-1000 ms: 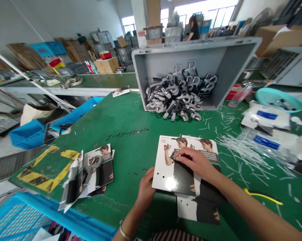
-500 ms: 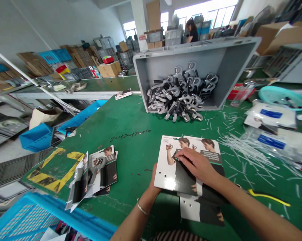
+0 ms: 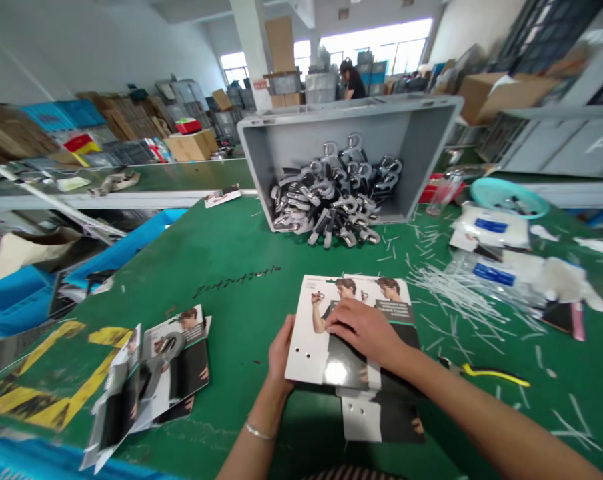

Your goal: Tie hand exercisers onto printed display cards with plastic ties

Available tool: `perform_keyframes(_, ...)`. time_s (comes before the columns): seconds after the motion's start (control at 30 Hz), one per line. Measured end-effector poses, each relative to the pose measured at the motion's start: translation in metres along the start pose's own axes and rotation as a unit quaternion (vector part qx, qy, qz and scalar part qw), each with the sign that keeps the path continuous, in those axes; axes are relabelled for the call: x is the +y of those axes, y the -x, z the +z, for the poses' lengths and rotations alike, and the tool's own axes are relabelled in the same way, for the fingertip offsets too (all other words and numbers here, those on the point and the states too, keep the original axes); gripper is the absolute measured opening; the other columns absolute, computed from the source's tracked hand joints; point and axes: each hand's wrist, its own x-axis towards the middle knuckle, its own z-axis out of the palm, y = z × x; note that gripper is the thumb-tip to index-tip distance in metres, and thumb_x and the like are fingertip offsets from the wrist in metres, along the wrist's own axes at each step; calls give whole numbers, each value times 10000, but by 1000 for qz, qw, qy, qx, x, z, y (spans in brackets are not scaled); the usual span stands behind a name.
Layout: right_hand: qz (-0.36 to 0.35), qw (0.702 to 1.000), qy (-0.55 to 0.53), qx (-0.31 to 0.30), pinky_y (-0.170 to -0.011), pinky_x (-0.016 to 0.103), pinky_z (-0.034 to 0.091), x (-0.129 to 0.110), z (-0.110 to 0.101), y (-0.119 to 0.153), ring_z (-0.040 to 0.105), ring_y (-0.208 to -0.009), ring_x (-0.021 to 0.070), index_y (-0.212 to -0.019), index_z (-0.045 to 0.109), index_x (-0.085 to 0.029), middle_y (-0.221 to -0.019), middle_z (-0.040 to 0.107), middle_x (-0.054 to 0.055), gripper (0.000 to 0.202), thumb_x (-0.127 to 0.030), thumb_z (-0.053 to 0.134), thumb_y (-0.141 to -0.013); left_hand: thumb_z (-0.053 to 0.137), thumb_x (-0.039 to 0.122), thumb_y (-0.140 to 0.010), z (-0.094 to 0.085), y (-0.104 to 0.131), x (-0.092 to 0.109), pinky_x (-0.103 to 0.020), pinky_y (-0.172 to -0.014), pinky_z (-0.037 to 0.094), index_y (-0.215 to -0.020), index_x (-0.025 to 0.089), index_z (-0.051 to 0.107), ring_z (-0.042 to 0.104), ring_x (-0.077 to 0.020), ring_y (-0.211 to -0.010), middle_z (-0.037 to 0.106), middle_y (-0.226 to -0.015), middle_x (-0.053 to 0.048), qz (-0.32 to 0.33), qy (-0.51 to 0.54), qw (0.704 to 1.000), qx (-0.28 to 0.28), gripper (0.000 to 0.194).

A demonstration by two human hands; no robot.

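Printed packaging cards (image 3: 311,360) for hand grips lie in a fanned stack in front of me, over the green table. My left hand (image 3: 282,353) grips the left edge of the top card, its fingers partly hidden underneath. Resting across the cards is my right hand (image 3: 366,333), thumb and fingers pressed together at the printed arm picture; anything in that pinch is too small to make out. Two small holes show near the top card's lower left. Another card (image 3: 381,417) sticks out below. To the left, hand grips (image 3: 169,357) sit attached to cards.
Ahead, a grey crate (image 3: 421,147) lies on its side with many loose hand grips (image 3: 331,200) spilling out. White plastic ties (image 3: 456,293) are strewn at right, near yellow-handled pliers (image 3: 496,375). Beyond are plastic bags (image 3: 506,267) and a turquoise basin (image 3: 511,190). A person (image 3: 352,80) stands far back.
The camera view has turned right, so the scene sits further left. Both hands stay on the cards, with the right fingertips moved slightly down the top card.
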Motion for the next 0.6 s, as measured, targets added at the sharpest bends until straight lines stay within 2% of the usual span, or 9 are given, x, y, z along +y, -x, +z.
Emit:
perform_keyframes(0.07, 13, 999, -40, 14, -815, 281, 447, 2, 0, -1, 603, -919, 175, -938, 666, -224, -939, 663, 27, 151, -316, 553, -974, 720, 533, -746, 2, 4, 7, -273, -611, 512, -1190, 136, 654, 693, -212, -698, 759, -913, -87, -4, -12, 1000, -17, 599)
perform_keyframes(0.17, 43, 988, -138, 47, -764, 261, 460, -2, -5, 2, 618, -827, 152, -909, 657, -213, -881, 673, 5, 151, -313, 560, -969, 832, 356, -635, 5, 8, 13, -266, -595, 509, -1222, 147, 639, 696, -216, -663, 769, -910, -86, -30, -83, 995, -34, 652)
perform_keyframes(0.23, 79, 973, -196, 94, -700, 248, 470, -4, -13, 12, 612, -738, 137, -926, 644, -216, -846, 666, -2, 162, -331, 542, -975, 844, 299, -588, 5, 11, 15, -262, -555, 495, -1175, 118, 662, 680, -210, -600, 771, -859, -100, -66, -119, 990, -47, 640)
perform_keyframes(0.3, 130, 957, -200, 163, -634, 247, 472, 4, -25, 29, 597, -663, 135, -1024, 622, -226, -832, 657, 3, 189, -357, 491, -992, 833, 308, -585, 4, 15, 18, -267, -550, 498, -1158, 111, 668, 681, -215, -598, 770, -848, -107, -79, -126, 988, -48, 628)
perform_keyframes(0.37, 193, 953, -107, 209, -628, 265, 486, 27, -39, 51, 604, -666, 149, -1135, 584, -227, -864, 658, 25, 253, -367, 411, -1016, 830, 323, -594, 2, 19, 23, -281, -572, 516, -1195, 129, 645, 698, -233, -637, 771, -877, -103, -76, -132, 988, -38, 659)
perform_keyframes(0.4, 222, 951, -31, 213, -657, 282, 498, 45, -46, 62, 616, -703, 161, -1150, 579, -215, -891, 660, 42, 276, -358, 380, -1022, 832, 331, -599, 1, 20, 26, -287, -580, 522, -1215, 139, 633, 704, -240, -650, 771, -888, -101, -74, -140, 987, -32, 675)
perform_keyframes(0.43, 252, 948, 61, 187, -729, 303, 509, 64, -54, 72, 631, -785, 173, -1124, 587, -210, -947, 664, 55, 283, -343, 358, -1024, 835, 337, -603, 2, 21, 29, -289, -579, 523, -1227, 146, 625, 706, -243, -648, 772, -891, -99, -73, -152, 985, -29, 685)
perform_keyframes(0.5, 284, 939, 117, 153, -851, 350, 490, 106, -67, 88, 630, -913, 208, -973, 632, -183, -981, 666, 73, 202, -286, 457, -979, 844, 348, -606, 9, 20, 36, -279, -547, 510, -1226, 152, 626, 693, -231, -603, 771, -881, -97, -79, -186, 978, -44, 686)
perform_keyframes(0.6, 326, 924, 168, 105, -851, 360, 478, 156, -82, 96, 625, -944, 226, -917, 643, -162, -999, 656, 93, 135, -219, 522, -930, 844, 360, -627, 30, 11, 43, -249, -509, 480, -1196, 149, 649, 669, -197, -572, 768, -890, -97, -94, -241, 959, -119, 637)
